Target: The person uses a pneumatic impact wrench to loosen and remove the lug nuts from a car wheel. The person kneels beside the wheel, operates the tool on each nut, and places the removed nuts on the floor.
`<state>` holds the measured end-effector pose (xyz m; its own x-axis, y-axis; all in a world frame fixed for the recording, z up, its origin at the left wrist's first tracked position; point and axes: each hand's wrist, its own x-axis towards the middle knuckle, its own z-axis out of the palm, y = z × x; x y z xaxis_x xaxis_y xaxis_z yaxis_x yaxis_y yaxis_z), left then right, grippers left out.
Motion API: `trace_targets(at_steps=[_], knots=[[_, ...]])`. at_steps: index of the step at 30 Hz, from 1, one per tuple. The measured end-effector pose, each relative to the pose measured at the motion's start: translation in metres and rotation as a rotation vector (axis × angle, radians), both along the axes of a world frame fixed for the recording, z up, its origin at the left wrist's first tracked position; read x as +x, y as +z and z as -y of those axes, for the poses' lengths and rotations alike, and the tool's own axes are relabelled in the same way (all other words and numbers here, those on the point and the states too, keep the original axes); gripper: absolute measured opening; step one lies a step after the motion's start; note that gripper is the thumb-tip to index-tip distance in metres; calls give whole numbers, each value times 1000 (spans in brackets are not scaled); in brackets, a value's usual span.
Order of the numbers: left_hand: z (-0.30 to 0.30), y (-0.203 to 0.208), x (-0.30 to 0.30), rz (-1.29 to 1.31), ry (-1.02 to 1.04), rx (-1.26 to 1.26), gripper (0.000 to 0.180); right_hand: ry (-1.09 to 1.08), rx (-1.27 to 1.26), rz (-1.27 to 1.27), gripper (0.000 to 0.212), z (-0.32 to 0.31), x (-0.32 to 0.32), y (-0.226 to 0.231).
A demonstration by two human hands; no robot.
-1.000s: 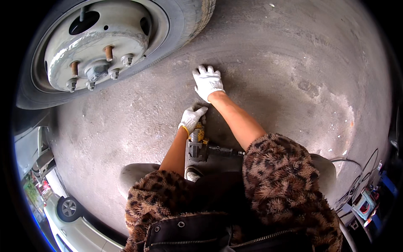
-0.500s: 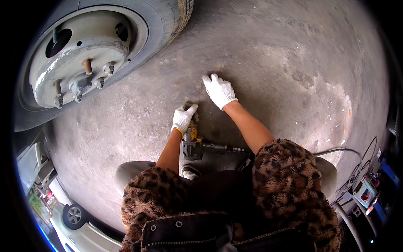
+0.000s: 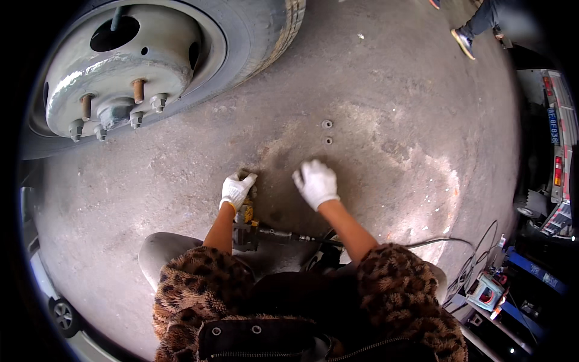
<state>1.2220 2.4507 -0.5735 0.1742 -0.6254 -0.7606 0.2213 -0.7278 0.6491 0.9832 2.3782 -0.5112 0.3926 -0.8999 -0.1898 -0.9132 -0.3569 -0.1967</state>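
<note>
While left hand [image 3: 236, 189] hides it — tool [image 3: 245, 226] unclear.

Right hand pulls back from the floor

The right hand [image 3: 315, 183] now hovers nearer the body, curled; two small nuts [image 3: 327, 132] lie uncovered on the concrete floor [image 3: 392, 90].

Vehicle repair yard: truck wheel [image 3: 151, 66], concrete.
</note>
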Motion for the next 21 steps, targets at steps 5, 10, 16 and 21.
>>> trace_targets(at_steps=[5,10,16,21], knots=[[-3,-12,2,85,-73,-16,25,210,246,126,63,-175,30,10],[8,-7,-10,126,-110,-20,29,116,244,-97,67,-175,39,-18],[6,-33,38,223,-197,9,46,304,266,-51,64,-137,45,38],[49,101,63,-151,-186,-67,37,333,80,64,68,-100,56,103]])
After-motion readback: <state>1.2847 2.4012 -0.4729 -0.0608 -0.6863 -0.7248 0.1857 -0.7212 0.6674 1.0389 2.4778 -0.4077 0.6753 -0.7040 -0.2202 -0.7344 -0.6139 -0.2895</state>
